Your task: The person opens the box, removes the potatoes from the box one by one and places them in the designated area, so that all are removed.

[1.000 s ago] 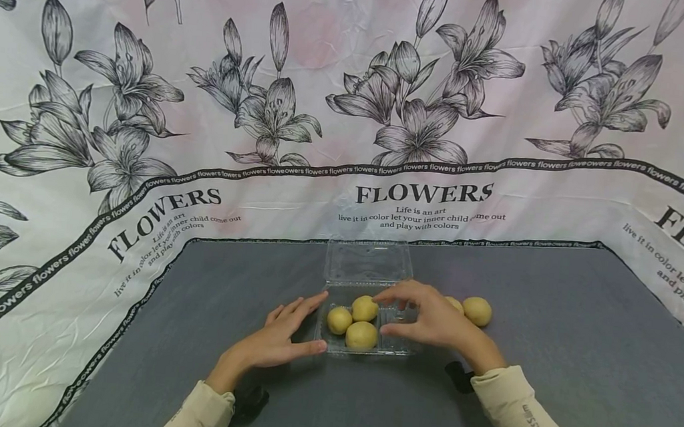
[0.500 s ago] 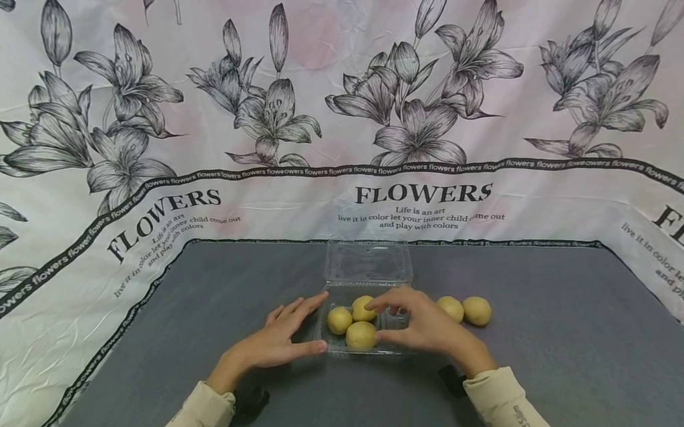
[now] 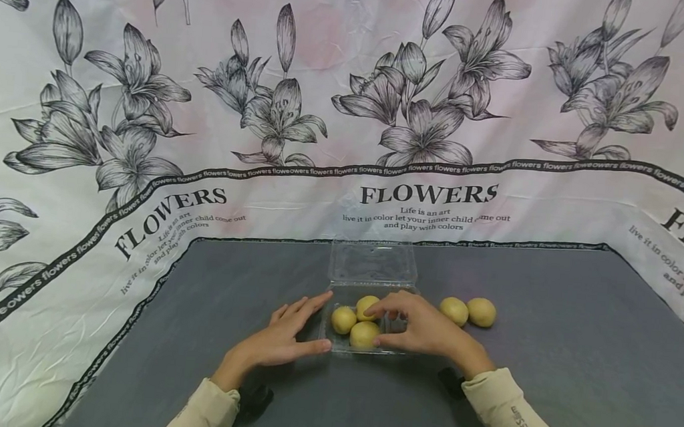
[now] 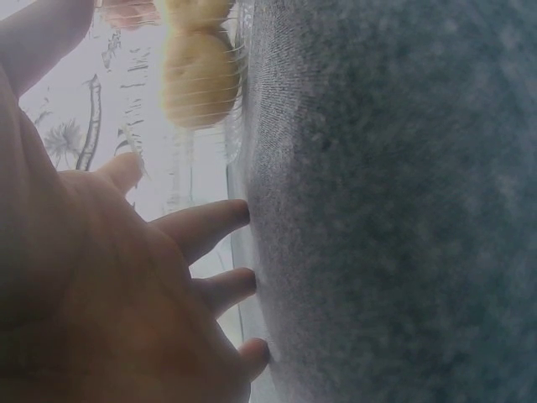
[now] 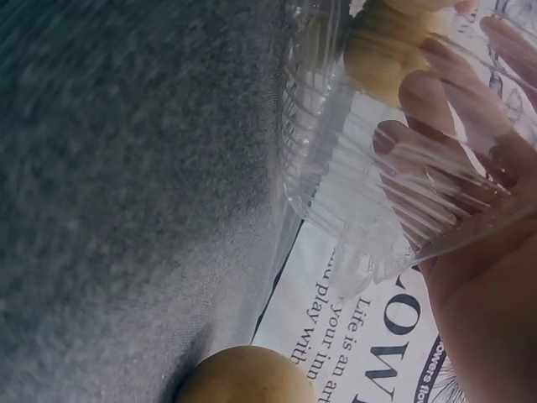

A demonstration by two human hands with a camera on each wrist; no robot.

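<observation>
A clear plastic clamshell box (image 3: 331, 348) holds three yellow potatoes: one at the left (image 3: 343, 320), one at the back (image 3: 366, 304) and one in front (image 3: 362, 336). My left hand (image 3: 274, 342) lies spread along the box's left side, fingers straight and thumb near the front corner. My right hand (image 3: 423, 326) reaches over the right side into the box, fingers loosely bent. Its fingertips meet the back potato and its thumb the front one, with nothing gripped. In the right wrist view, those fingers (image 5: 436, 143) show through the ribbed plastic wall.
Behind the tray its hinged lid (image 3: 374, 264) stands raised. Two more potatoes, one nearer (image 3: 452, 309) and one farther right (image 3: 481, 312), lie on the grey tabletop (image 3: 579, 339) right of the box. A flower-printed cloth (image 3: 294, 210) hangs behind.
Over the last second my right hand has moved left and slightly lower, up to the potatoes, uncovering one potato outside the box. The left hand keeps its place.
</observation>
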